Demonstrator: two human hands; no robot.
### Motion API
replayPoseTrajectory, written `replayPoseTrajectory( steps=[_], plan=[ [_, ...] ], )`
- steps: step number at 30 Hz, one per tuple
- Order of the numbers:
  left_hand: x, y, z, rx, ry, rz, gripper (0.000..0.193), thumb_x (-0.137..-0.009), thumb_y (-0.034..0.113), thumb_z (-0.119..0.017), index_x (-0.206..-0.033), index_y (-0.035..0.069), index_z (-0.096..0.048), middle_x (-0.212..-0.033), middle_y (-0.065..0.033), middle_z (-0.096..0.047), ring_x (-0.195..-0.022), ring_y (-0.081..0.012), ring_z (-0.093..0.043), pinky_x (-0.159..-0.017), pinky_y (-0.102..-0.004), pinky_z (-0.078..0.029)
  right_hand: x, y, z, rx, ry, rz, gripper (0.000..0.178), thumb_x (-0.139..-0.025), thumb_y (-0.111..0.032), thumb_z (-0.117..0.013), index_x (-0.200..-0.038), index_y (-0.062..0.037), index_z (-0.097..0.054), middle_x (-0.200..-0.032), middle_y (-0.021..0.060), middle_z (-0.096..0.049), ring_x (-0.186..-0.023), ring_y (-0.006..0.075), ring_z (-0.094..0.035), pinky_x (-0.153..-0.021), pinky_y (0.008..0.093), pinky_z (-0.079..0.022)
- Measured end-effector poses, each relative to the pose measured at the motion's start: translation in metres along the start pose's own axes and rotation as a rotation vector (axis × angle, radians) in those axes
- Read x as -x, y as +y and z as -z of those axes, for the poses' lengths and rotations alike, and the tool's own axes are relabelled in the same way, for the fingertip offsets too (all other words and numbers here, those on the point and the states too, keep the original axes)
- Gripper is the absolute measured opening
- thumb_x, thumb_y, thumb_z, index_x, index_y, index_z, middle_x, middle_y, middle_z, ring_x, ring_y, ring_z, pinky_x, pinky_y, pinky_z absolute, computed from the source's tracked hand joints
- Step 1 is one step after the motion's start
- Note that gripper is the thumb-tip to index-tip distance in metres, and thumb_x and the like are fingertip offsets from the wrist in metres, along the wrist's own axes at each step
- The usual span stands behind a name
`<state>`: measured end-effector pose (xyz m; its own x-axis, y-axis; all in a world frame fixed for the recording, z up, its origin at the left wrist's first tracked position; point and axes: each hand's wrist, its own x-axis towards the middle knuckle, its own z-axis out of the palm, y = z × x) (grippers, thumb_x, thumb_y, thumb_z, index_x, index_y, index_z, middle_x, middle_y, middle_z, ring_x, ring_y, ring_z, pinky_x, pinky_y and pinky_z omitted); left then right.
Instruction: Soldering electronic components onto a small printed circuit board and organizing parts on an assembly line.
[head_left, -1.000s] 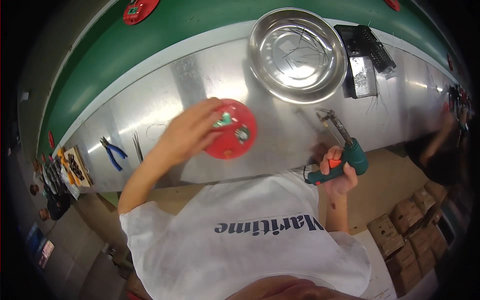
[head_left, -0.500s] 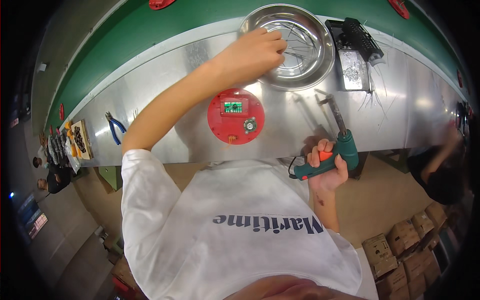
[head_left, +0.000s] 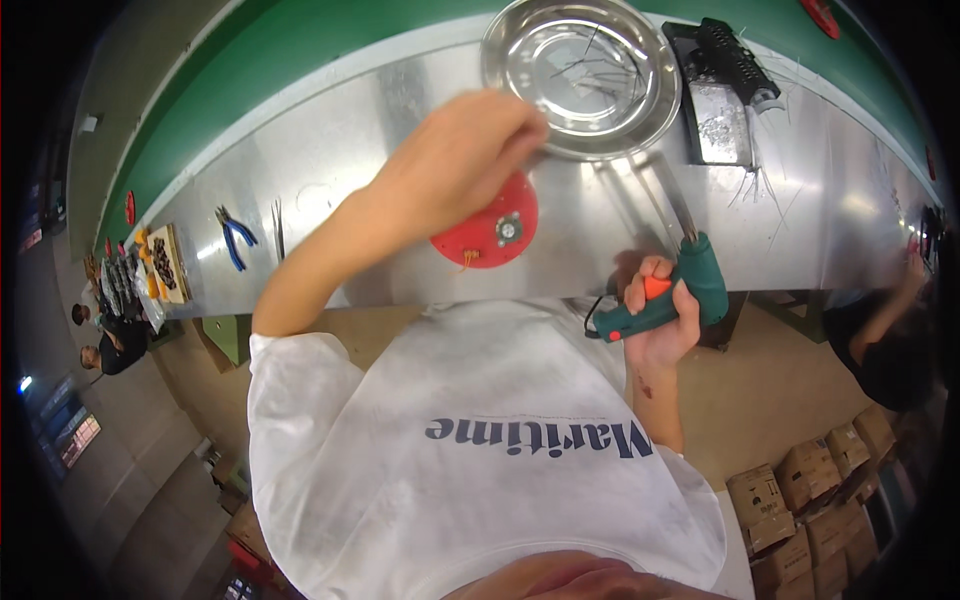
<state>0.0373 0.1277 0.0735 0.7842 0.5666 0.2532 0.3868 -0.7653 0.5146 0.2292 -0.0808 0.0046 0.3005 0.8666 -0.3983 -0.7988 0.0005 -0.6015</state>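
just under the left hand [head_left: 455,165], whose fingers are bunched as if pinching something too small to make out, the red round disc [head_left: 490,232] lies flat on the metal bench [head_left: 300,190] with a small part at its centre, and the shiny steel bowl [head_left: 580,70] sits just beyond the fingertips, close enough to pick from. off to the side of that grip, the right hand [head_left: 660,320] is closed around the handle of a green electric screwdriver [head_left: 675,290], thumb by its orange switch, the bit pointing up toward the bowl and apart from the disc, seemingly kept ready. blue pliers [head_left: 235,235] lie well apart.
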Motion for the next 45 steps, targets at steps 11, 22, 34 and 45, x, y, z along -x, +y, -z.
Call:
replayPoseTrajectory(
  steps=[11, 22, 34, 45],
  plan=[
    [0.082, 0.045, -0.015, 0.559, 0.074, 0.337, 0.01, -0.084, 0.003, -0.063, -0.094, -0.001, -0.065, -0.087, -0.0107, -0.064, -0.08, -0.0244, -0.061, -0.07, -0.031, -0.049, -0.019, 0.023, -0.081, 0.518, -0.205, 0.113, 0.042, -0.077, 0.011, -0.064, -0.116, -0.0005, -0.052, -0.109, 0.0132, -0.059, -0.089, 0.0191, -0.063, -0.072, 0.0275, -0.051],
    [0.123, 0.024, -0.009, 0.547, 0.254, 0.467, 0.016, -0.083, -0.002, -0.063, -0.099, -0.002, -0.066, -0.092, -0.01, -0.067, -0.082, -0.0185, -0.062, -0.075, -0.0284, -0.049, -0.017, 0.026, -0.087, 0.667, -0.08, 0.152, 0.039, -0.075, 0.01, -0.068, -0.11, -0.0001, -0.055, -0.106, 0.0117, -0.061, -0.085, 0.0156, -0.063, -0.07, 0.0265, -0.05],
    [0.145, 0.035, -0.048, 0.585, 0.345, 0.407, 0.018, -0.079, -0.005, -0.066, -0.097, -0.001, -0.067, -0.095, -0.0114, -0.068, -0.089, -0.0208, -0.064, -0.079, -0.0286, -0.05, -0.016, 0.033, -0.078, 0.831, -0.15, 0.164, 0.035, -0.074, 0.009, -0.071, -0.106, 0.0012, -0.059, -0.101, 0.0103, -0.063, -0.079, 0.0136, -0.063, -0.067, 0.0249, -0.051],
    [0.138, 0.037, -0.047, 0.619, 0.203, 0.355, 0.008, -0.082, -0.002, -0.064, -0.09, -0.002, -0.065, -0.08, -0.0103, -0.063, -0.074, -0.0221, -0.059, -0.065, -0.0305, -0.045, -0.016, 0.046, -0.1, 0.845, -0.312, 0.145, 0.033, -0.077, 0.008, -0.071, -0.107, 0.0039, -0.059, -0.08, 0.0064, -0.065, -0.072, 0.0105, -0.061, -0.061, 0.0216, -0.048]
  ],
)
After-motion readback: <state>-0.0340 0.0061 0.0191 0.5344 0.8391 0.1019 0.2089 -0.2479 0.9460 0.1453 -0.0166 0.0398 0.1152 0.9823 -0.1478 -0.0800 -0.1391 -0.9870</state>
